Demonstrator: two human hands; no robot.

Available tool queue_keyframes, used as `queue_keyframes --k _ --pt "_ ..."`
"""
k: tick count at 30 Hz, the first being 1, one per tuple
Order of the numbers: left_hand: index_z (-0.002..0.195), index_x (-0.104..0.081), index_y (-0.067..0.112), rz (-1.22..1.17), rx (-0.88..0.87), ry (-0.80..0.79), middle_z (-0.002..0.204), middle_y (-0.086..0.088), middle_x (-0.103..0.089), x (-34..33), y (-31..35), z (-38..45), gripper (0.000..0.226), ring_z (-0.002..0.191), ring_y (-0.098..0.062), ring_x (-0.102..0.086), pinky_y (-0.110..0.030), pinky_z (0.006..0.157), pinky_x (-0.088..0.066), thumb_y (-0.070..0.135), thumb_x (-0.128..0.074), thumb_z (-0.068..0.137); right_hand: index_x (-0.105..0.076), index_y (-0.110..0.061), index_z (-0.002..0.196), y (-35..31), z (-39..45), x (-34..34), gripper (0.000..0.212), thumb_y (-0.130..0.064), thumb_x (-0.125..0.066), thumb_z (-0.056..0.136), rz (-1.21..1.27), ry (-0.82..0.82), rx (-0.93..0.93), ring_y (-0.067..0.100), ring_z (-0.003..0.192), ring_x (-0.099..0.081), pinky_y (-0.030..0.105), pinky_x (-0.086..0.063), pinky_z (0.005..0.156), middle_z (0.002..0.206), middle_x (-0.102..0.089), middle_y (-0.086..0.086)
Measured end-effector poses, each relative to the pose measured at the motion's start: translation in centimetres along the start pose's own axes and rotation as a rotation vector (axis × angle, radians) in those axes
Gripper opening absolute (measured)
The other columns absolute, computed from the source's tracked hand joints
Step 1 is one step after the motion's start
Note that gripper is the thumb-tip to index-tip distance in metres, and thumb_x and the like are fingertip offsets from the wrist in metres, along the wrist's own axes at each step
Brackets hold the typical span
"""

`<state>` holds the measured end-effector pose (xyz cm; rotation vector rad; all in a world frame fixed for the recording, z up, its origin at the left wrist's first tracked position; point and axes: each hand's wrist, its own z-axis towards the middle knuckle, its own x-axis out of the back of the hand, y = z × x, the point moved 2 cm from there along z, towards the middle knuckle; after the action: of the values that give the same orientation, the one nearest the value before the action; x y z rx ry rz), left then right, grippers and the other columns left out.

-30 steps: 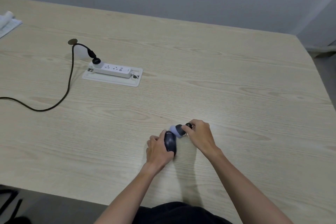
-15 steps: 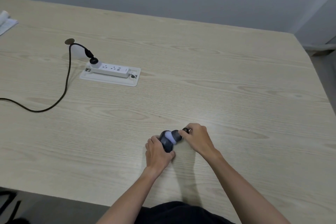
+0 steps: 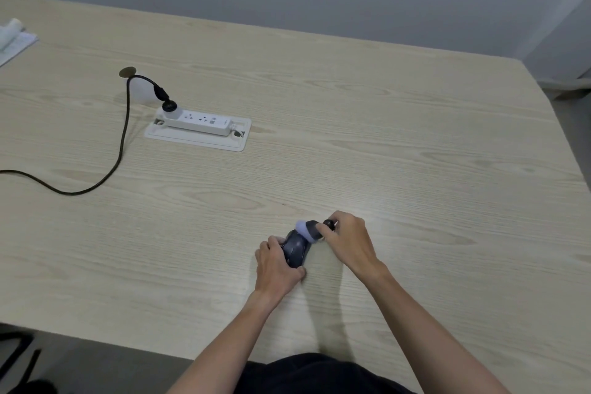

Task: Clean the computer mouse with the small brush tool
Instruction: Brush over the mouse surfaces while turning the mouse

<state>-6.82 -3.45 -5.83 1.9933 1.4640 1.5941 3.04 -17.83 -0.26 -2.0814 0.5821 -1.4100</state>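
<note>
A dark computer mouse lies on the light wooden table, near its front edge. My left hand grips the mouse from its left side and rear. My right hand holds the small brush tool by its dark handle. The brush's pale bluish bristle head rests on the far end of the mouse. Part of the mouse's left side is hidden under my fingers.
A white power strip sits on a white plate at the left middle of the table, with a black plug and cable curving off the left edge. White papers lie at the far left corner. A dark chair part shows below the table's front edge.
The brush head swept over the mouse's far end, onto the top and back toward the tip. The mouse turned slightly under my left hand. The camera drifted a little.
</note>
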Motion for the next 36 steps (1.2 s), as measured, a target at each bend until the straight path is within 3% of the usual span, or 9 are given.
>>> queue_keyframes --k 3,6,8,13,19,22,27,32,36 --pt "0.114 -0.045 0.018 -0.007 -0.001 -0.012 0.111 -0.001 -0.043 0.1 0.0 0.1 0.06 0.105 -0.021 -0.038 -0.027 0.083 -0.039 0.023 -0.078 0.065 -0.068 -0.006 0.08 -0.3 0.1 -0.5 0.028 -0.032 -0.067 0.09 0.015 -0.076 0.003 0.017 0.057 -0.053 0.029 -0.043 0.055 0.063 -0.059 0.0" --pt "0.113 -0.045 0.021 -0.027 0.008 -0.022 0.11 -0.004 -0.041 0.2 0.0 0.2 0.058 0.105 -0.022 -0.036 -0.028 0.084 -0.039 0.018 -0.077 0.064 -0.064 -0.006 0.083 -0.2 0.2 -0.4 0.029 -0.032 -0.062 0.094 -0.169 0.033 0.015 0.025 0.069 -0.062 0.036 -0.048 0.06 0.074 -0.065 0.004" --pt "0.113 -0.047 0.022 -0.03 0.008 -0.02 0.11 -0.004 -0.04 0.3 -0.1 0.3 0.057 0.104 -0.023 -0.035 -0.028 0.084 -0.037 0.015 -0.076 0.064 -0.064 -0.007 0.084 0.1 0.4 -0.2 0.026 -0.031 -0.063 0.094 -0.131 0.046 0.019 0.022 0.068 -0.061 0.034 -0.046 0.06 0.074 -0.064 0.002" --pt "0.117 -0.051 0.025 -0.017 -0.002 -0.024 0.11 -0.005 -0.039 0.5 0.0 1.0 0.055 0.107 -0.023 -0.033 -0.025 0.087 -0.031 0.014 -0.072 0.068 -0.067 -0.007 0.083 0.6 0.9 -0.5 0.025 -0.031 -0.066 0.091 0.091 -0.112 -0.009 0.012 0.056 -0.047 0.025 -0.039 0.055 0.062 -0.055 -0.003" --pt "0.116 -0.054 0.024 0.04 -0.039 -0.046 0.109 -0.003 -0.039 1.3 1.0 2.4 0.049 0.107 -0.022 -0.035 -0.023 0.084 -0.031 0.012 -0.069 0.072 -0.066 -0.004 0.087 3.0 1.7 0.0 0.04 -0.042 -0.058 0.094 -0.003 -0.115 -0.088 0.023 0.072 -0.06 0.034 -0.044 0.063 0.087 -0.069 0.012" --pt "0.12 -0.055 0.025 0.109 -0.059 -0.043 0.109 -0.001 -0.042 1.5 2.0 3.2 0.053 0.106 -0.021 -0.038 -0.026 0.083 -0.036 0.021 -0.074 0.07 -0.065 -0.005 0.089 3.4 2.0 0.8 0.04 -0.043 -0.057 0.095 -0.025 -0.098 -0.127 0.028 0.081 -0.065 0.036 -0.046 0.064 0.09 -0.068 0.01" --pt "0.131 -0.053 0.026 0.244 -0.099 -0.089 0.117 -0.003 -0.049 1.3 3.6 4.3 0.067 0.108 -0.025 -0.053 -0.041 0.092 -0.051 0.031 -0.079 0.069 -0.058 -0.007 0.085 3.9 2.5 1.9 0.033 -0.039 -0.058 0.093 0.026 -0.014 -0.208 0.025 0.074 -0.056 0.035 -0.042 0.063 0.091 -0.065 0.009" --pt "0.123 -0.048 0.014 0.233 -0.138 -0.066 0.116 -0.007 -0.055 0.7 4.5 4.9 0.062 0.101 -0.029 -0.06 -0.039 0.085 -0.05 0.018 -0.081 0.072 -0.057 -0.008 0.078 3.7 2.3 2.8 0.029 -0.034 -0.064 0.092 0.199 -0.021 -0.193 0.017 0.069 -0.051 0.026 -0.039 0.055 0.081 -0.059 0.002" --pt "0.122 -0.05 0.018 0.251 -0.183 -0.094 0.115 -0.006 -0.054 0.2 5.0 5.2 0.056 0.095 -0.026 -0.057 -0.035 0.082 -0.048 0.008 -0.077 0.074 -0.06 -0.008 0.091 4.8 1.8 3.1 0.029 -0.036 -0.059 0.094 -0.024 -0.033 -0.216 0.024 0.077 -0.059 0.031 -0.04 0.06 0.086 -0.062 0.003"
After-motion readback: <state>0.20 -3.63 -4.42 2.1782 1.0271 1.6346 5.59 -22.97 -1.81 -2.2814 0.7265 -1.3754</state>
